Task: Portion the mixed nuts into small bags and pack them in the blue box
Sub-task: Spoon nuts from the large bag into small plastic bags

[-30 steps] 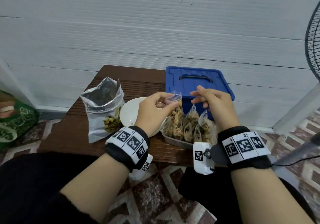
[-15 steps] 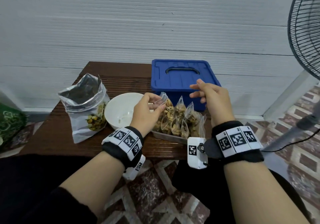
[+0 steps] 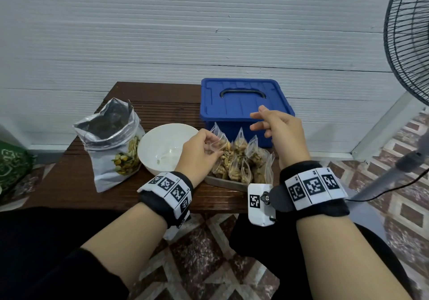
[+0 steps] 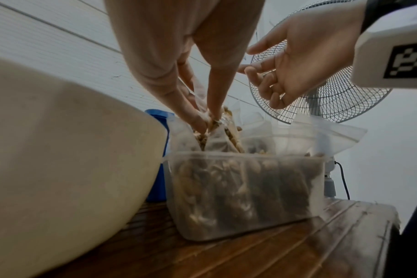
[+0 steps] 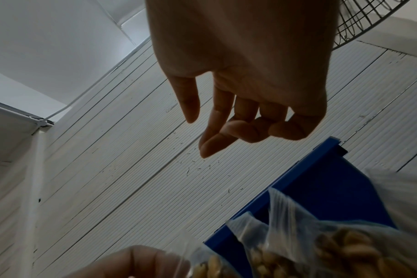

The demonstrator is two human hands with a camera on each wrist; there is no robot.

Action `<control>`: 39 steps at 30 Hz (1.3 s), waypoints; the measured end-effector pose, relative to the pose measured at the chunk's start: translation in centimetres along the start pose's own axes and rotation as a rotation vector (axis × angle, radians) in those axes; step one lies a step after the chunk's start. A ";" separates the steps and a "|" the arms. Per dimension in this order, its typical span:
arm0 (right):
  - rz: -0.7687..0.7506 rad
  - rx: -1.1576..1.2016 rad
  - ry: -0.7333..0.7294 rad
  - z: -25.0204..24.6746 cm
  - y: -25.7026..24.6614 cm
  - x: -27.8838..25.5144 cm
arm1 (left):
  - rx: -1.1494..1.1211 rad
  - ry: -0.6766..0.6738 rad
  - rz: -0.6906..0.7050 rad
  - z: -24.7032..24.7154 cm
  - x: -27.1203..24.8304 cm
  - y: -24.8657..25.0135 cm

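Nuts: we see them in a foil pouch [image 3: 111,146] standing open at the left of the wooden table [image 3: 162,104], and in small clear bags [image 3: 241,158] packed upright in a clear tub [image 4: 245,193] at the table's front edge. Largest first: the standing fan [image 3: 408,35] on the right, then the table, then the blue box [image 3: 243,104], lid on, handle running left-right, sitting at the back right against the white wall, directly behind the tub. A white bowl [image 3: 162,146] sits between pouch and tub, just beside both. The bags' long axes run vertical, zip tops pointing up. No brand or readable writing; only square black-and-white marker tags on the wristbands [image 3: 311,188]. Our left hand [image 3: 197,158] reaches down from above, thumb and fingers pinching the top of the leftmost small bag [image 3: 220,146] in the tub. Our right hand [image 3: 278,130] hovers above the tub in front of the box, palm turned left, fingers loosely curled and spread, holding nothing.
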State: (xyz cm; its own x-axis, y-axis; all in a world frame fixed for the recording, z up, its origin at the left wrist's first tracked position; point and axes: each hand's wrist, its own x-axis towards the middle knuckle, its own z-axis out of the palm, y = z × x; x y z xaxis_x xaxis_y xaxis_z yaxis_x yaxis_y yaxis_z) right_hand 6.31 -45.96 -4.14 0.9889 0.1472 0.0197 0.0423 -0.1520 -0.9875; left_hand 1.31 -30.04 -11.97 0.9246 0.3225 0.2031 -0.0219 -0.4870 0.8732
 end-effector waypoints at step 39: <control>-0.050 -0.139 -0.140 3.2 0.9 1.2 | 0.679 -0.418 -0.360 -5.4 4.0 -5.6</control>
State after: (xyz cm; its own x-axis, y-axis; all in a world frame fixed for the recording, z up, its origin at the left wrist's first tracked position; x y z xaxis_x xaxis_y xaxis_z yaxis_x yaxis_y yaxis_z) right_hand 7.04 -42.80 -5.48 0.9561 0.2907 0.0368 0.1199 -0.2734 -0.9544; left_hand 3.05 -21.64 -13.65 0.8983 0.2903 -0.3298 0.4065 -0.8340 0.3731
